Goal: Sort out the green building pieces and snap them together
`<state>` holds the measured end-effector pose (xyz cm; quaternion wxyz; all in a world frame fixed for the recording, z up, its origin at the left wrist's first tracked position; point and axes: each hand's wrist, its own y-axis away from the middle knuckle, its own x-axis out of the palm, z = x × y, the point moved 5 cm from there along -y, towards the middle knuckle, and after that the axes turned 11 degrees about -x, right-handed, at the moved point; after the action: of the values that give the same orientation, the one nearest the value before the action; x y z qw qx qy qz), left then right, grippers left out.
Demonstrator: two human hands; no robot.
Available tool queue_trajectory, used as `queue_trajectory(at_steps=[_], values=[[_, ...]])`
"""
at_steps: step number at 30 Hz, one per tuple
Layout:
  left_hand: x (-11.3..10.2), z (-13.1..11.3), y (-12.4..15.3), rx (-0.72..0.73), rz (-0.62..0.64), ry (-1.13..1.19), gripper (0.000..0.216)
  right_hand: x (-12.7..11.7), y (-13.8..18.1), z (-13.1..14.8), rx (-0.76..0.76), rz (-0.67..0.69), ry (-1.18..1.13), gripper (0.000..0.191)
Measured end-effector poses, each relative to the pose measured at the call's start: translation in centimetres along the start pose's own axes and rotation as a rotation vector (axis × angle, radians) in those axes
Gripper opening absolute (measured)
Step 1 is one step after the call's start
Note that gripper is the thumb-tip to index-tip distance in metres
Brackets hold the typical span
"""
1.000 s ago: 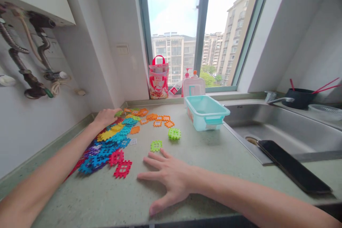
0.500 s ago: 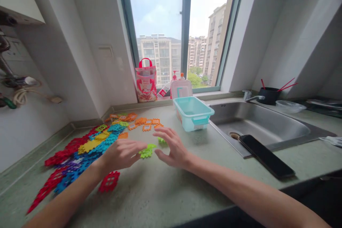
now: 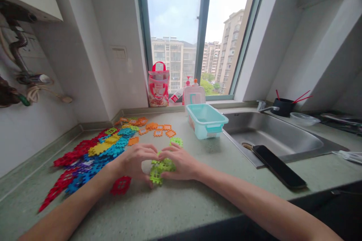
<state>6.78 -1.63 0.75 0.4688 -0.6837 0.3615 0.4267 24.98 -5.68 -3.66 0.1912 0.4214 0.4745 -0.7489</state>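
Note:
Lime-green toothed building pieces (image 3: 156, 174) are gathered between my two hands over the counter. My left hand (image 3: 135, 162) curls around their left side, fingers bent and thumb at the lower edge. From the right, my right hand (image 3: 181, 162) grips them, index finger on top and thumb in front. Another green piece (image 3: 176, 142) lies just beyond my right fingers. A red square piece (image 3: 121, 185) rests below my left wrist. To the left spreads a long heap of red, blue, purple and yellow pieces (image 3: 103, 147). Several orange pieces (image 3: 158, 133) lie flat behind my hands.
A teal plastic box (image 3: 207, 118) stands open behind my right hand, its lid (image 3: 194, 95) leaning at the window. On the right, a phone (image 3: 278, 166) lies across the edge of the steel sink (image 3: 279, 131). A red-handled bag (image 3: 158, 88) stands by the window.
My hands have come together and closed around the green pieces, which were lying between them. The view has shifted slightly, so the surroundings appear a little farther right.

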Motion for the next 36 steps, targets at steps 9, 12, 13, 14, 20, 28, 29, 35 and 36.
queue_trajectory(at_steps=[9, 12, 13, 14, 20, 28, 29, 35, 36], values=[[-5.8, 9.3, 4.7, -0.530, -0.311, -0.434, 0.029, -0.3, -0.1, 2.4, -0.138, 0.156, 0.024, 0.056], [-7.3, 13.8, 8.6, -0.960, -0.409, -0.561, 0.036, 0.1, -0.1, 3.0, -0.229, 0.199, 0.027, 0.053], [-7.4, 15.1, 9.8, -1.056, -0.398, -0.556, 0.039, 0.2, -0.1, 3.2, -0.244, 0.203, 0.027, 0.048], [-7.4, 16.2, 10.9, -1.129, -0.372, -0.529, 0.042, 0.3, -0.2, 3.3, -0.249, 0.199, 0.025, 0.043], [-6.1, 21.0, 13.2, -1.269, -0.240, -0.351, 0.054, 0.2, -0.3, 3.7, -0.223, 0.162, 0.005, 0.033], [-5.6, 23.1, 12.5, -1.358, -0.224, -0.346, 0.036, 0.2, -0.3, 3.4, -0.220, 0.181, 0.019, 0.033], [-5.6, 23.1, 12.6, -1.359, -0.223, -0.357, 0.034, 0.2, -0.3, 3.4, -0.227, 0.182, 0.025, 0.033], [-5.8, 23.2, 13.4, -1.311, -0.233, -0.393, 0.030, -0.1, -0.3, 3.3, -0.260, 0.172, 0.053, 0.031], [-5.8, 23.1, 13.4, -1.312, -0.235, -0.384, 0.031, -0.1, -0.3, 3.4, -0.264, 0.172, 0.052, 0.031]])
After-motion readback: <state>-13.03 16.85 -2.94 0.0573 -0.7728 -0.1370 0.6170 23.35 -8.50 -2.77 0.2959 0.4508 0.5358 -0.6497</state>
